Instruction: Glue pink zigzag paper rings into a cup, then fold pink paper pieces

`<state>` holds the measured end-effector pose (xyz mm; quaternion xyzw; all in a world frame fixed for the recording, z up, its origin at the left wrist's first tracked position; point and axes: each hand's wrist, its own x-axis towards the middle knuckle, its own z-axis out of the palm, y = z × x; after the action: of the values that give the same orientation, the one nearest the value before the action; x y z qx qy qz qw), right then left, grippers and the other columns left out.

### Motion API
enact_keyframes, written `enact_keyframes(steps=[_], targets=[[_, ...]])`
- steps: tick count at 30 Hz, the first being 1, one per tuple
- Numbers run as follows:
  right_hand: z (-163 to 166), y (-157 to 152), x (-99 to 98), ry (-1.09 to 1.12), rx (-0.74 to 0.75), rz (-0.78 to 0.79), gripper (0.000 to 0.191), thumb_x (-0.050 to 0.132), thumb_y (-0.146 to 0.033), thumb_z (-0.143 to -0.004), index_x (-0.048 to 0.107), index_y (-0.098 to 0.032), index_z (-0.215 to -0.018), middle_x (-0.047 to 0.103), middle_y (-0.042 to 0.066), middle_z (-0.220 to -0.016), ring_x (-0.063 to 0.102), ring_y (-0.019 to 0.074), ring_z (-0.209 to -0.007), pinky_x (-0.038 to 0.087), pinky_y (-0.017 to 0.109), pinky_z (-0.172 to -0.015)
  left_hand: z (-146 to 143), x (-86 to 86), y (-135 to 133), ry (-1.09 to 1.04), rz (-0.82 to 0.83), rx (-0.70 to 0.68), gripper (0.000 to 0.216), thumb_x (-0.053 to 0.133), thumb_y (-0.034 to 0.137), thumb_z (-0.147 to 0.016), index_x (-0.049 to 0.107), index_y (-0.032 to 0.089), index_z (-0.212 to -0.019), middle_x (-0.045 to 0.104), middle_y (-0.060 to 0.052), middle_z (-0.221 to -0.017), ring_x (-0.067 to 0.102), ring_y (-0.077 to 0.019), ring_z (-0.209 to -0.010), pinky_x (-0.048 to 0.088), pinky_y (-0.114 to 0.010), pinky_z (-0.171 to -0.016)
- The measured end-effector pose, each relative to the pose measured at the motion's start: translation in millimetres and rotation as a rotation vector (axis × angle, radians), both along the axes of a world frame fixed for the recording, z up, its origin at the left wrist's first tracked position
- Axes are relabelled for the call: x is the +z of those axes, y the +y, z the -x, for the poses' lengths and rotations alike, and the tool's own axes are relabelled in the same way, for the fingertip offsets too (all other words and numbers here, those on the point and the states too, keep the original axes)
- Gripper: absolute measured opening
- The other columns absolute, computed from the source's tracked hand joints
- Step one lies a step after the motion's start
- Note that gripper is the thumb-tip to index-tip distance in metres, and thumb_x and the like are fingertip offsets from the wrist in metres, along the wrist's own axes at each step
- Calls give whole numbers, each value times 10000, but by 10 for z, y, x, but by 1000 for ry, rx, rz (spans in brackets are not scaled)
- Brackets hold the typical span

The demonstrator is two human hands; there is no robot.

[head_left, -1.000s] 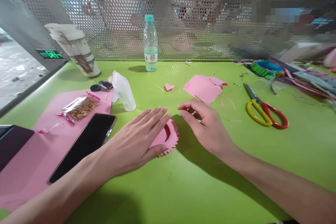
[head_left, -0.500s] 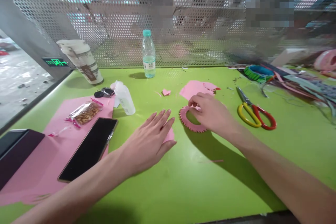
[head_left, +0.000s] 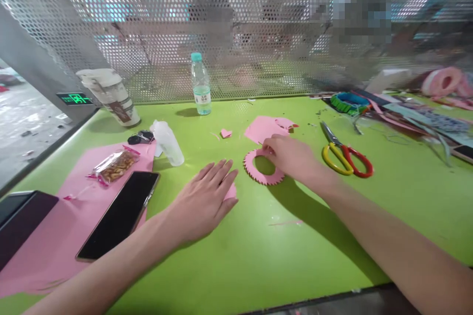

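Observation:
My left hand lies flat with fingers stretched out on a small pink paper piece, of which only an edge shows at the fingertips. To the right, my right hand pinches the far right rim of a pink paper ring with a saw-toothed outer edge, which lies on the green table. A pink paper offcut lies just behind the ring.
Yellow and red scissors lie right of my right hand. A phone, snack packet and pink sheet are at left, with a white squeeze bottle, cup and water bottle behind. Craft clutter fills the far right.
My right hand pulled the toothed pink ring out from under my left hand and slid it to the right. My left hand stayed flat on the remaining pink piece.

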<state>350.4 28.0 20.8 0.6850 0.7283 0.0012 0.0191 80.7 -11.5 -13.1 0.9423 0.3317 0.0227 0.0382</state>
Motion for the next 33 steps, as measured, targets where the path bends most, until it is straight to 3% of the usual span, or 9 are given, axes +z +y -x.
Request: enact_keyframes(steps=[10, 12, 14, 17, 21, 23, 28, 29, 33], targets=[[-53, 30, -133, 22, 93, -69, 254, 507, -235, -1100, 757, -192, -1083, 762, 98, -1096, 721, 253, -947, 364, 323, -618, -33, 62, -17, -13, 68, 13, 670, 293, 481, -1165, 336, 81, -1700, 219, -195, -1783, 237, -376, -1659, 290, -604, -1339], [-36, 34, -178, 37, 110, -101, 255, 504, -219, -1104, 758, -195, -1115, 762, 94, -1119, 721, 254, -973, 389, 324, -640, -1, 89, 4, -83, 27, -6, 699, 425, 503, -1131, 354, 90, -1690, 304, -208, -1765, 327, -397, -1633, 349, -617, -1308], [2, 24, -209, 55, 124, -121, 244, 514, -200, -1102, 757, -186, -1117, 761, 99, -1131, 719, 251, -982, 414, 324, -664, 85, 161, 60, -241, -61, 15, 692, 575, 521, -1069, 447, 142, -1634, 501, -197, -1678, 508, -393, -1531, 444, -611, -1242], [86, 3, -235, 75, 149, -157, 235, 520, -170, -1099, 752, -164, -1059, 761, 111, -1110, 706, 253, -1014, 440, 323, -689, 298, 325, 218, -577, -271, 223, 399, 658, 433, -1039, 619, 239, -1385, 727, -124, -1350, 671, -334, -1280, 538, -586, -1117], [200, 4, -254, 102, 172, -206, 237, 516, -161, -1099, 744, -155, -1038, 758, 119, -1085, 698, 263, -1049, 454, 327, -681, 577, 466, 456, -778, -340, 643, 508, 833, 380, -848, 582, 270, -1276, 568, -145, -1316, 594, -431, -1245, 537, -673, -1007], [230, 13, -275, 122, 185, -220, 225, 531, -174, -1093, 741, -159, -1013, 758, 118, -1071, 699, 267, -1043, 462, 328, -679, 672, 471, 529, -889, -370, 705, 562, 860, 402, -821, 542, 275, -1267, 509, -145, -1323, 595, -399, -1186, 540, -630, -989], [153, 4, -372, 196, 212, -268, 198, 578, -195, -1062, 739, -168, -952, 772, 117, -1033, 714, 259, -964, 496, 329, -689, 934, 499, 682, -1197, -729, 844, 574, 843, 300, -770, 457, 224, -1187, 472, -163, -1335, 504, -384, -1272, 445, -614, -1072], [133, 3, -367, 209, 214, -289, 195, 584, -201, -1057, 741, -170, -946, 776, 120, -1034, 717, 257, -935, 497, 330, -681, 1006, 530, 720, -1210, -673, 858, 516, 817, 267, -774, 468, 220, -1151, 481, -155, -1312, 507, -373, -1260, 446, -599, -1060], [340, 93, -59, 322, 301, -424, 204, 568, -203, -1048, 746, -164, -956, 791, 125, -1071, 714, 234, -883, 507, 335, -727, 1254, 678, 815, -1377, -718, 837, 297, 658, 279, -921, 463, 239, -1141, 548, -87, -1207, 590, -283, -1137, 488, -515, -962]])
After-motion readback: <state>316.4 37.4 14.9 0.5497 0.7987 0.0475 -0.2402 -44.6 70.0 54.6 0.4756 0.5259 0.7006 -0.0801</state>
